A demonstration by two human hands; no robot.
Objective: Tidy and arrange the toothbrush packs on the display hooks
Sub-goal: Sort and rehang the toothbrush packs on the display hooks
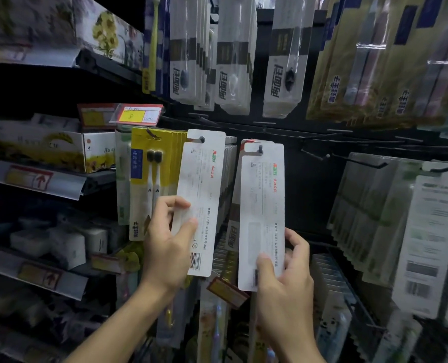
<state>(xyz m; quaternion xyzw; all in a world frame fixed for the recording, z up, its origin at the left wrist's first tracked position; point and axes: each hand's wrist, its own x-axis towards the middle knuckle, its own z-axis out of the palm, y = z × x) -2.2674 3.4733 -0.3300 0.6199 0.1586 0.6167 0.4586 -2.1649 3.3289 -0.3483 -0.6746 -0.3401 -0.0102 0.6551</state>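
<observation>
Two white toothbrush packs hang back side out on black display hooks in the middle row. My left hand (169, 241) pinches the lower left edge of the left pack (204, 187), which tilts to the right at the bottom. Its hole sits on a hook tip (202, 139). My right hand (287, 273) grips the bottom of the right pack (263, 203), thumb on the front and fingers round its right edge. That pack hangs straight from its hook (260, 150). More packs hang behind both.
Yellow two-brush packs (152, 176) hang just left of my left hand. White packs (233, 61) fill the row above. Bare hooks (319, 154) stick out to the right, then grey-green packs (390, 213). Shelves with boxes (47, 150) stand on the left.
</observation>
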